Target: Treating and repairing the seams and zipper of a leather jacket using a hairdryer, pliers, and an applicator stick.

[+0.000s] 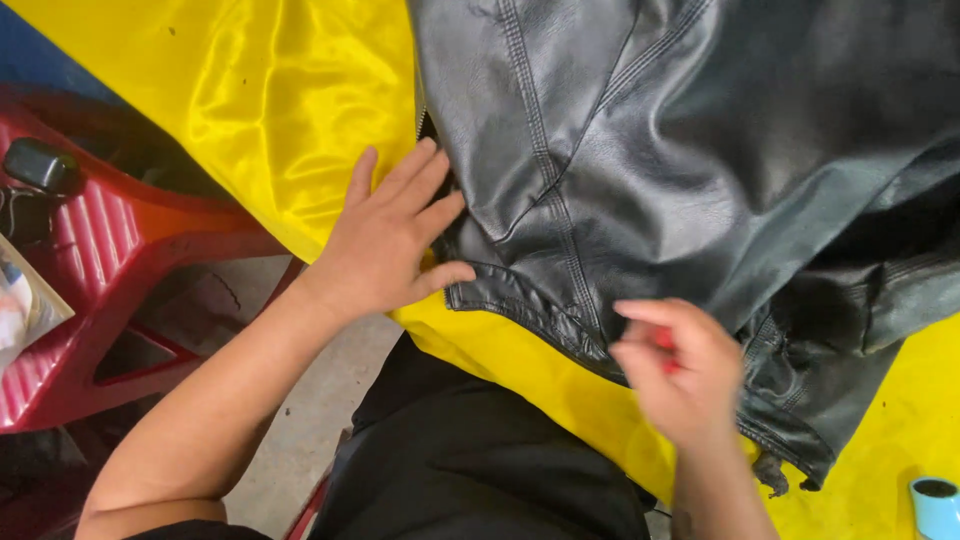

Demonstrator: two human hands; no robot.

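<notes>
Black fabric covering the person's lap filled the bottom middle of the head view, closest to the lens. Just above it, the right hand hovered over the lower hem of a black leather jacket with raised stitched seams; its fingers were curled inward and blurred, with a small red object showing between them, too smeared to identify. Whether that hand truly pinched the red object could not be told. The left hand lay flat and open, fingers spread, with its fingertips pressing on the jacket's left edge and its palm over a shiny yellow satin cloth. The jacket was spread across that cloth, occupying the upper right of the view, its hem reaching down toward the lap. A frayed corner of the hem hung at the lower right. To the left stood a red plastic chair with a ribbed surface, well apart from the jacket. A light blue cylindrical object sat on the cloth at the bottom right corner.
</notes>
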